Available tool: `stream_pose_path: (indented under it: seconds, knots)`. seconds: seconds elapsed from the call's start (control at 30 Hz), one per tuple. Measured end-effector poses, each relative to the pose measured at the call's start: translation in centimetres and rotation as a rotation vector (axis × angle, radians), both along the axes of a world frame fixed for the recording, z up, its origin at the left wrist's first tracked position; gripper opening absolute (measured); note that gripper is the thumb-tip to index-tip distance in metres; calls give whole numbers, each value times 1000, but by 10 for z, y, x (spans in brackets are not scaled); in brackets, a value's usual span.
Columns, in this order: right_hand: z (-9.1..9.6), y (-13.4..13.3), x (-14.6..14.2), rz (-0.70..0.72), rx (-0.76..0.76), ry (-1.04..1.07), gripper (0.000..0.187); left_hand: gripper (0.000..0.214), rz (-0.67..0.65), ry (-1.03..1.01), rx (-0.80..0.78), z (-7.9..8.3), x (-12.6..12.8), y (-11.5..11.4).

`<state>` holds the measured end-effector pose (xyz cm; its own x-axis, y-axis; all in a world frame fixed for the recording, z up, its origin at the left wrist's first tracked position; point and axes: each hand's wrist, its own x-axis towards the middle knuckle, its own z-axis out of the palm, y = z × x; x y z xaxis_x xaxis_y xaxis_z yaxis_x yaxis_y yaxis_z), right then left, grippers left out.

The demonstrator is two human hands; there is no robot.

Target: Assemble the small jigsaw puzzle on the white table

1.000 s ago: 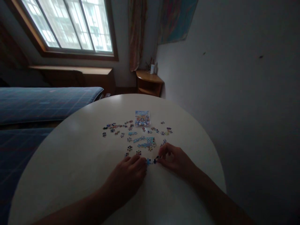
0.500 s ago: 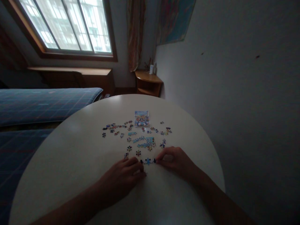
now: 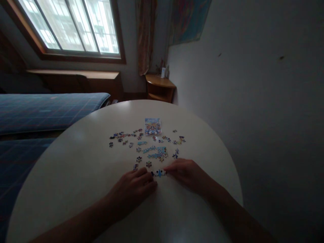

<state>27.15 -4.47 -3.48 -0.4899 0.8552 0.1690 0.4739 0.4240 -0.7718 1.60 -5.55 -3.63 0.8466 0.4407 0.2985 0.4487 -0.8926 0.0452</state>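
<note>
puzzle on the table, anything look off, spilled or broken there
Nothing stands out as spilled or broken. Loose puzzle pieces lie scattered around a joined section on the table; the pieces are too small to check for fine damage.

A room in a home, shown by the plaid mattress (image 3: 50, 111), curtain (image 3: 145, 40) and wooden-framed window (image 3: 68, 27).
</note>
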Motion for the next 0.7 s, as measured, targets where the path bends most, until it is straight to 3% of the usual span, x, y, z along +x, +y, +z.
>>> stream_pose_path:
  seconds: [0.17,0.53,0.7]
  knots:
    - [2,1,0,25,41,-29,29,13,-2,-57,-19,2,5,0]
    - [3,0,1,-72,-64,-65,14,14,34,11,-104,3,8,1]
    - [5,1,1,-87,-28,-126,8,15,28,7,-99,2,8,3]
